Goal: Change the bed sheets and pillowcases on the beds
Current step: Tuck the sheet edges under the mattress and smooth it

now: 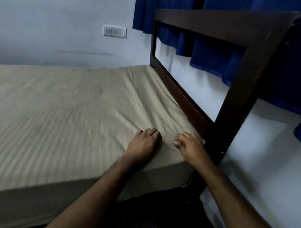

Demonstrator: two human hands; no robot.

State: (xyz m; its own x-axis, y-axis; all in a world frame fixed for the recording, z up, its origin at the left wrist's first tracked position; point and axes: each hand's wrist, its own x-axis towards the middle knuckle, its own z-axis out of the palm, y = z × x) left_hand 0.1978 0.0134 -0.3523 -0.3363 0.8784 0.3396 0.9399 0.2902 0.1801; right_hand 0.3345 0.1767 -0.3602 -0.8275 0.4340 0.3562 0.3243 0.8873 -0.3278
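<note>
A beige striped bed sheet (56,115) covers the mattress of the bed in front of me, wrapped down over its near side and corner. My left hand (144,143) rests palm down on the sheet near the corner by the headboard, its fingertips curled into the cloth. My right hand (191,146) sits just to its right at the mattress edge, fingers curled and pinching a fold of the sheet. Wrinkles fan out from both hands. No pillow is in view.
A dark wooden headboard frame (246,73) stands right of the hands, against a white wall. Blue curtains (213,51) hang behind it. A wall socket (115,31) sits on the far wall. A white-sheeted second bed (263,163) lies at the right. Dark floor (157,215) lies between them.
</note>
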